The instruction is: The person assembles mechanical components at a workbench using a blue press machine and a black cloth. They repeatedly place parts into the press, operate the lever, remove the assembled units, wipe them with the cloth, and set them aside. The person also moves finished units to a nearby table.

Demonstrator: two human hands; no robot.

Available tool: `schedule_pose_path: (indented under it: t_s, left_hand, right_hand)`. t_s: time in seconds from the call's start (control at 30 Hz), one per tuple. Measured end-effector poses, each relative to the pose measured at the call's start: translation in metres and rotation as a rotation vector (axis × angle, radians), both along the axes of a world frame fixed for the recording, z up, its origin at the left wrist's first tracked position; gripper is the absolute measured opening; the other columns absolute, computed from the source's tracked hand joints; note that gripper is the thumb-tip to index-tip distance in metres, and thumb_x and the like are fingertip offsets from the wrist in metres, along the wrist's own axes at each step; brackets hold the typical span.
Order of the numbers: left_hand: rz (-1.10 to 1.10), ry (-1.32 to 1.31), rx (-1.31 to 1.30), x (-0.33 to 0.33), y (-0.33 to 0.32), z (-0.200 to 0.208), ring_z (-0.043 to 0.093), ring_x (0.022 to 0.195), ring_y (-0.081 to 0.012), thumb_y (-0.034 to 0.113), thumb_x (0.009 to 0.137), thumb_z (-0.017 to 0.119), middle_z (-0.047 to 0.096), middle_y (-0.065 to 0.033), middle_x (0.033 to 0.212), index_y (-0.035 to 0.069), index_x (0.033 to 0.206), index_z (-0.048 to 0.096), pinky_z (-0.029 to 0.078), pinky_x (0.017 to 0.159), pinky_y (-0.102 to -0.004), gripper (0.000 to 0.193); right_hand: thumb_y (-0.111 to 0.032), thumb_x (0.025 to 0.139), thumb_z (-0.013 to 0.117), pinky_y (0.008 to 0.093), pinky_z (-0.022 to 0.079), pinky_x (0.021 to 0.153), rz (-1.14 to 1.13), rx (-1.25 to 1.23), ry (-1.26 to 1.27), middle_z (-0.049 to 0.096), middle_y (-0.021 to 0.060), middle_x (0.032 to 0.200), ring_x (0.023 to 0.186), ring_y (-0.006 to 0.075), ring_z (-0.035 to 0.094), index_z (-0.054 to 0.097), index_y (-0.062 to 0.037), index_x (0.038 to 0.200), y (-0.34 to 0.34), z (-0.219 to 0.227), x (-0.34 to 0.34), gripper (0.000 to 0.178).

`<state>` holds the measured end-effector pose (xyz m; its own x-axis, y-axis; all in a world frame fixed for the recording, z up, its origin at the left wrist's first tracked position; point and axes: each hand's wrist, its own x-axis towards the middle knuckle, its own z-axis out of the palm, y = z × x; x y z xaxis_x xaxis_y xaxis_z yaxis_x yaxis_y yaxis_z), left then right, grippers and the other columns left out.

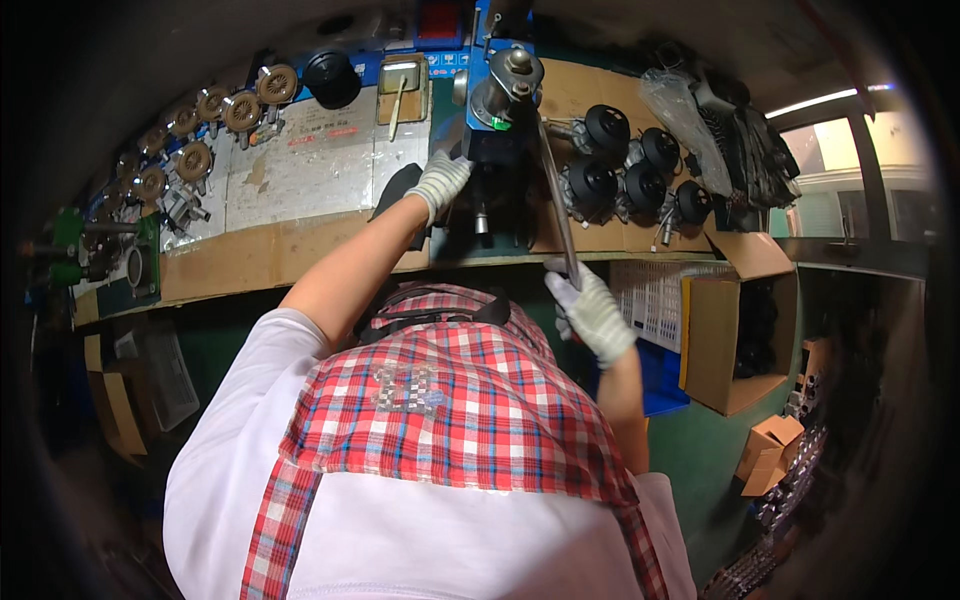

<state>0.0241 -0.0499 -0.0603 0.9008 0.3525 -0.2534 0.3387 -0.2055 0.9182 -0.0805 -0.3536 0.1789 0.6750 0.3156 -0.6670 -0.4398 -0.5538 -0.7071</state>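
Steel is gripped at its near end by the right hand (597,318), whose gloved fingers are curled round the lever bar (558,200). The bar is slanted along the right side of the blue bench press (507,92), from the press head toward the near edge of the bench; it is presumably held so far from the head for the sake of leverage. The left hand (443,185), also gloved, is placed at the left side of the black block (495,148) beneath the head, probably for steadying or guiding; its fingertips are partly hidden, so whether anything is grasped cannot be told. A steel cylinder (481,222) is seen on the near side of the block. Black-pulley assemblies (592,184) are grouped to the right and brown-disc assemblies (242,111) are lined up at the far left, apparently so that the two kinds are not mixed. Cardboard sheeting (300,165) is spread beneath them, likely as protection from scratches.
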Motion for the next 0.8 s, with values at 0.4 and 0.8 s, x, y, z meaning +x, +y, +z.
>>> schedule_pose_path:
  t_s: [0.4,0.8]
  left_hand:
    - [0.143,0.182,-0.334,-0.076,0.042,0.101,0.065,0.093,-0.0218,0.036,0.093,0.065,0.069,-0.0160,0.106,-0.007,0.120,0.060,0.053,0.081,-0.0363,0.050]
    - [-0.133,-0.513,0.296,-0.174,0.141,0.216,0.060,0.110,-0.0242,0.032,0.096,0.062,0.059,-0.0189,0.123,-0.001,0.130,0.049,0.049,0.094,-0.0365,0.050]
  right_hand:
    - [-0.059,0.093,0.061,0.0252,0.051,0.051,-0.038,0.468,0.342,0.064,0.0124,0.085,0.062,0.0142,0.062,0.034,0.0027,0.150,0.003,-0.002,0.017,0.088]
    - [-0.045,0.076,0.087,0.0350,0.057,0.085,0.033,0.695,-0.410,0.064,0.0137,0.115,0.108,0.0217,0.063,0.046,0.0014,0.136,0.265,-0.036,0.024,0.086]
